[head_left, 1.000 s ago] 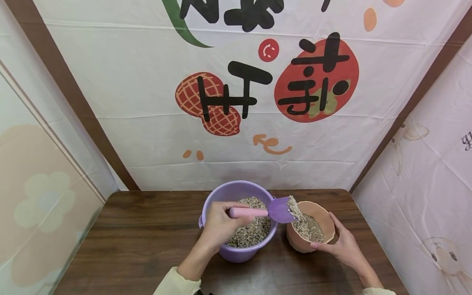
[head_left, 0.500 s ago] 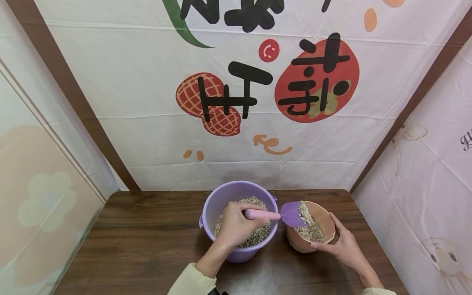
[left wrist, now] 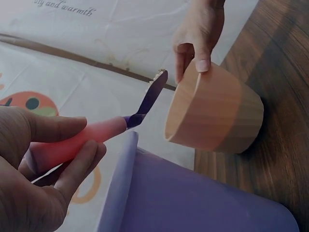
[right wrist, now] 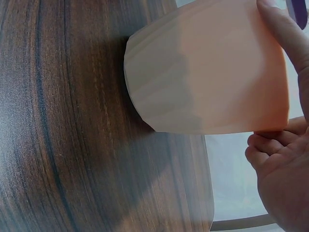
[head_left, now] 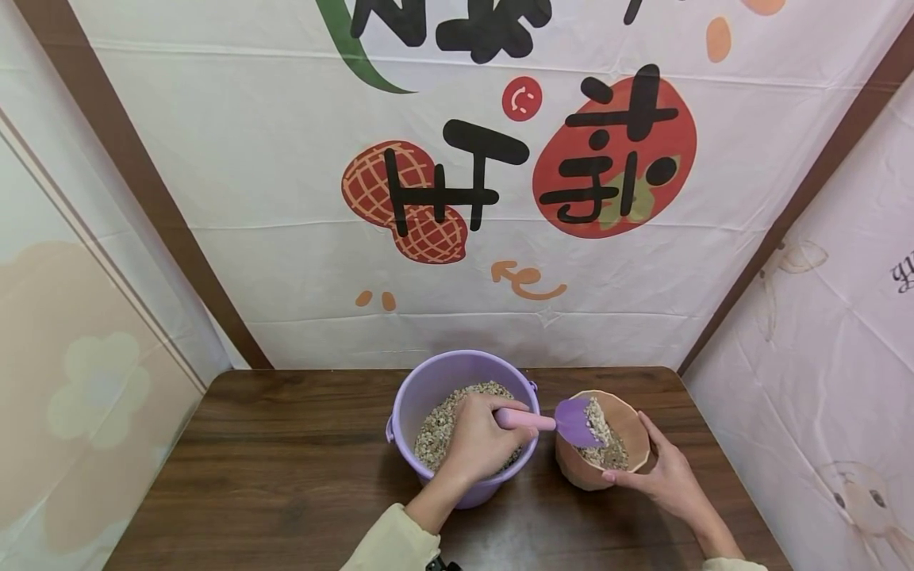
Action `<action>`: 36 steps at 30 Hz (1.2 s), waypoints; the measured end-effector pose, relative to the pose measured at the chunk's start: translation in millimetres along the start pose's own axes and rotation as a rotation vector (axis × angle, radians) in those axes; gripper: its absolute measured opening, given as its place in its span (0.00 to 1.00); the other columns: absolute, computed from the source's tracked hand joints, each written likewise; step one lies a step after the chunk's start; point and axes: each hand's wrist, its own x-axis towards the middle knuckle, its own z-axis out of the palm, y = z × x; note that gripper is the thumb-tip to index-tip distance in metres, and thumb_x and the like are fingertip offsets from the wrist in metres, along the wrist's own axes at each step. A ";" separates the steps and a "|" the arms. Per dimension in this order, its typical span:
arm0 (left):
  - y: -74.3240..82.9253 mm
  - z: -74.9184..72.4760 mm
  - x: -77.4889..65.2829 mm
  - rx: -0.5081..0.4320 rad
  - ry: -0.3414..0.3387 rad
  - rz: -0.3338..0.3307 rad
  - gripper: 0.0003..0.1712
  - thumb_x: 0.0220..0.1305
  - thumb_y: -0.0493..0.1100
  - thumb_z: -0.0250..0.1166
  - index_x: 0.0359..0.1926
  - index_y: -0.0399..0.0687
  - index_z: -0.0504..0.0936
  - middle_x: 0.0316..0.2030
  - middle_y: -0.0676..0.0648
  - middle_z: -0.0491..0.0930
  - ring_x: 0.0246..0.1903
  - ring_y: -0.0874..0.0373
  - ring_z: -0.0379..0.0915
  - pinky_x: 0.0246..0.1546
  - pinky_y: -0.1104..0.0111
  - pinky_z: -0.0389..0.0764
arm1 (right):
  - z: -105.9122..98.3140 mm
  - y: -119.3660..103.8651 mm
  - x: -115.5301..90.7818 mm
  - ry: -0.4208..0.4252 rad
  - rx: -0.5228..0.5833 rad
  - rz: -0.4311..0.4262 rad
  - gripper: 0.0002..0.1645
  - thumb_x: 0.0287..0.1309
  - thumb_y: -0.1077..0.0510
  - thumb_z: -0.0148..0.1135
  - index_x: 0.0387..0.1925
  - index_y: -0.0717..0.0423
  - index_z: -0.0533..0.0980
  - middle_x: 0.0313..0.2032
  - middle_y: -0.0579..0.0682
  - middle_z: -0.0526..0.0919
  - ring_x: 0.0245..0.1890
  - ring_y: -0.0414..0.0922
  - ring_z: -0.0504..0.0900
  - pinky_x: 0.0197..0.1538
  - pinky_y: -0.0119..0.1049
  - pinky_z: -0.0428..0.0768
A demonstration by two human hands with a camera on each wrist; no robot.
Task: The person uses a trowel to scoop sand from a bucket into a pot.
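My left hand (head_left: 480,440) grips the pink handle of a purple-bladed toy shovel (head_left: 574,422), reaching across the purple bucket (head_left: 428,388). Pale grit lies along the tip of the blade, which is over the left side of a peach flowerpot (head_left: 634,432). Inside the pot is a bed of gravel (head_left: 612,455). Gravel also fills the lower part of the bucket, partly hidden by my left hand. My right hand (head_left: 667,480) holds the pot's right side, thumb at the near rim and fingers around the far side. The pot (right wrist: 207,72) stands upright on the table.
The brown wooden table (head_left: 286,468) carries the bucket and the pot side by side near its back edge. A printed white cloth (head_left: 300,277) hangs right behind it, and more cloth hangs on both sides.
My left hand has moved the shovel right and slightly down, from the pot's left edge to over its opening. The right hand and pot have stayed in place.
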 end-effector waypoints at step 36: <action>3.6 17.6 1.2 0.280 -0.058 0.174 0.14 0.48 0.34 0.78 0.39 0.46 0.92 0.33 0.50 0.88 0.36 0.59 0.82 0.39 0.71 0.81 | 1.5 2.1 0.6 0.007 0.006 -0.012 0.75 0.42 0.46 0.85 0.78 0.67 0.47 0.73 0.75 0.55 0.70 0.73 0.57 0.65 0.66 0.63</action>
